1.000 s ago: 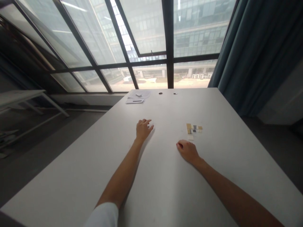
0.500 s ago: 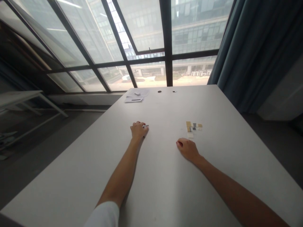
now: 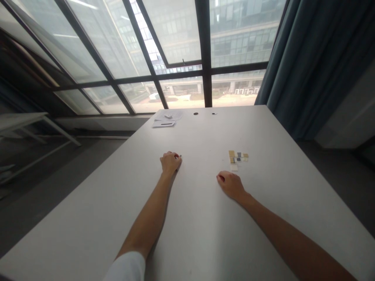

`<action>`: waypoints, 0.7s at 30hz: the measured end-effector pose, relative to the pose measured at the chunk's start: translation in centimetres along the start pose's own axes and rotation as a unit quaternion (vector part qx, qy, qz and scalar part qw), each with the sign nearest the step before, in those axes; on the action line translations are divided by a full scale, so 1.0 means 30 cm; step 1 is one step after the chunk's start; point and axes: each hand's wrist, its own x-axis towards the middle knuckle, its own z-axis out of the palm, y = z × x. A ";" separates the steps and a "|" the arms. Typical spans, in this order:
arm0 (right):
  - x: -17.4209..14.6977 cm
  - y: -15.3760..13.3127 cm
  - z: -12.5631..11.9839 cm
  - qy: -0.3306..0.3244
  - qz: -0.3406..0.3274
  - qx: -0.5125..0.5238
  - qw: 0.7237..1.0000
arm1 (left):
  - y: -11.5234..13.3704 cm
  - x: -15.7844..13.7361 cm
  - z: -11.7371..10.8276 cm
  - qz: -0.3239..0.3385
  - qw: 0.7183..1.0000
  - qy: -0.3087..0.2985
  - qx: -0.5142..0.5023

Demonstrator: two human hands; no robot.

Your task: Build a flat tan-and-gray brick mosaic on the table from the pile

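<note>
My left hand point(image 3: 170, 162) rests on the white table point(image 3: 199, 218) left of the middle, its thumb and fingers pinched together. A small dark tip point(image 3: 180, 156) shows at the fingertips; the rest of that thing is hidden, so its kind cannot be told. My right hand point(image 3: 231, 183) lies on its side on the table, fingers curled into a loose fist, with nothing visible in it. Just beyond the right hand sits a group of small flat pieces point(image 3: 231, 154), tan, grey and white, with a separate pale square point(image 3: 234, 167) nearest the hand.
Papers point(image 3: 164, 123) with a small white object point(image 3: 168, 116) on them lie at the far left table corner. Two round holes, one a dark cable hole point(image 3: 195, 113), are near the far edge. Windows stand behind, and a blue curtain point(image 3: 295, 74) hangs at right.
The white and dark thing in my left fingers showed more before; now only a small tip is visible. My right hand keeps its pose. The whole view has shifted slightly.
</note>
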 end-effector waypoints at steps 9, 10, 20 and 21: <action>-0.002 0.000 -0.002 0.008 -0.003 0.030 1.000 | 0.111 -0.039 -0.039 0.090 0.992 -0.015 -0.085; -0.001 0.001 -0.002 0.010 -0.003 0.040 0.999 | 0.138 -0.052 -0.040 0.116 0.987 -0.016 -0.112; 0.017 0.030 0.000 0.147 -0.012 0.154 0.977 | 0.371 -0.266 -0.014 0.298 0.913 -0.046 -0.273; 0.017 0.031 0.000 0.147 -0.013 0.154 0.977 | 0.377 -0.278 -0.007 0.314 0.908 -0.042 -0.274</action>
